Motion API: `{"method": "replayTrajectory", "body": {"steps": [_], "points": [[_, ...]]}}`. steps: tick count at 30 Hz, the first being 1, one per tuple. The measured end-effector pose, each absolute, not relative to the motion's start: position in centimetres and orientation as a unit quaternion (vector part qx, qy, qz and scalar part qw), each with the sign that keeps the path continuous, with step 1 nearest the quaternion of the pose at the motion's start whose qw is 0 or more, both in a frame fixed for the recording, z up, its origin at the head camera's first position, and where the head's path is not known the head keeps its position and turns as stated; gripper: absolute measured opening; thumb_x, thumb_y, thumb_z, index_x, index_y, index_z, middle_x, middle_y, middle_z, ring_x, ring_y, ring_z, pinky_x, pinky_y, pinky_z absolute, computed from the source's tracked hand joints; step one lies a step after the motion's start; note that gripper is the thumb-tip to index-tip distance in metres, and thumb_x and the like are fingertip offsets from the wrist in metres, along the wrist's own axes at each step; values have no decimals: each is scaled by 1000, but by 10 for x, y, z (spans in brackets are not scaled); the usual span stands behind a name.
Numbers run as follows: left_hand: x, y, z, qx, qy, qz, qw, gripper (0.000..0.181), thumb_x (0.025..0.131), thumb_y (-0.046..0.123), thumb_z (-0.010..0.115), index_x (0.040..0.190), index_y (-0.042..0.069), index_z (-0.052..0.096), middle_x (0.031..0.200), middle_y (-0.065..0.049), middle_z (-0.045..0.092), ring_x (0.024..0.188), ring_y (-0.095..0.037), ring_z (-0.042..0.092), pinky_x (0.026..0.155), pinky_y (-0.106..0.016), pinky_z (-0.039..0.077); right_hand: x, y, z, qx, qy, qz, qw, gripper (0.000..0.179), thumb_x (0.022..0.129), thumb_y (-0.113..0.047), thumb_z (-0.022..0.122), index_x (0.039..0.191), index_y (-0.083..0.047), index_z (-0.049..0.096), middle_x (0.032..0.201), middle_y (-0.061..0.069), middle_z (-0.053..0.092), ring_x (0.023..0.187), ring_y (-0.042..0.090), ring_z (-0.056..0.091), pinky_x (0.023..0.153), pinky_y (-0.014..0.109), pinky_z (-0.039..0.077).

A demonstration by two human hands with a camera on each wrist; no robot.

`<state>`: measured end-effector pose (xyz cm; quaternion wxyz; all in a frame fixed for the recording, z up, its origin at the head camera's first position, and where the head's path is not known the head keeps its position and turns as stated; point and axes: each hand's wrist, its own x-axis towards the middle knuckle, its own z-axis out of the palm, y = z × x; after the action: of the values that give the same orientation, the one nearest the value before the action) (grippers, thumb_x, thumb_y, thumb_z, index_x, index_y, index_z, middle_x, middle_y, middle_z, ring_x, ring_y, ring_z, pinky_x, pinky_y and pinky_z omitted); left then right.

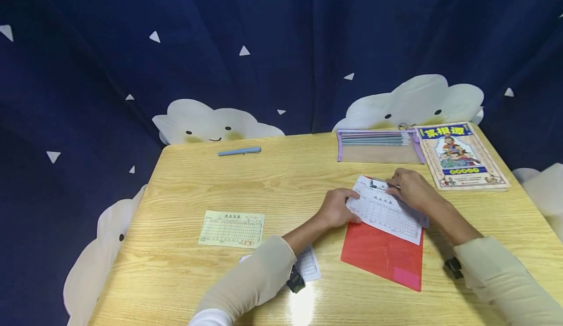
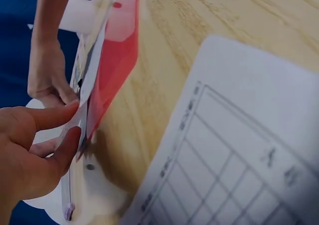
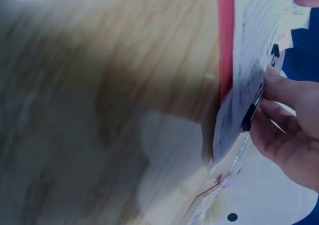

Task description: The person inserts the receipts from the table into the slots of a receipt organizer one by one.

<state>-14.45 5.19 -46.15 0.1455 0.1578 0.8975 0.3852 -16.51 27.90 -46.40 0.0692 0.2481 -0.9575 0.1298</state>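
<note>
A red clipboard is in front of me, its lower end to the front. White printed form sheets lie over its upper half, set a little askew. My left hand pinches the sheets at their left edge between thumb and fingers, as the left wrist view also shows. At the top, my right hand grips the metal clip with its black ends. Whether the clip presses on the sheets cannot be made out. Another white printed form lies partly hidden under my left forearm.
A pale green form lies to the left, with a blue pen farther back. Near the back edge are a mesh pouch of pencils and, at the right, a comic-covered book. A dark blue curtain hangs behind the table.
</note>
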Motion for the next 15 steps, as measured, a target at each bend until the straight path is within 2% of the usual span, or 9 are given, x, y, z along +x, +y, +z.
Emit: {"method": "replayTrajectory", "body": {"steps": [7,15], "points": [[-144,59,-466,171,902,376,128,55,60,7,88,111,7,69,119,-6,67,114,-14,59,97,-16,43,-167,280,-464,243,-960,131,50,25,77,-13,75,95,5,72,77,11,62,70,27,62,68,43,53],[-141,67,-470,191,906,366,98,55,60,6,88,112,5,69,117,-6,68,111,-14,61,96,-15,43,-166,281,-466,263,-954,124,77,21,76,-9,75,92,5,73,75,11,60,67,27,61,64,42,52]]}}
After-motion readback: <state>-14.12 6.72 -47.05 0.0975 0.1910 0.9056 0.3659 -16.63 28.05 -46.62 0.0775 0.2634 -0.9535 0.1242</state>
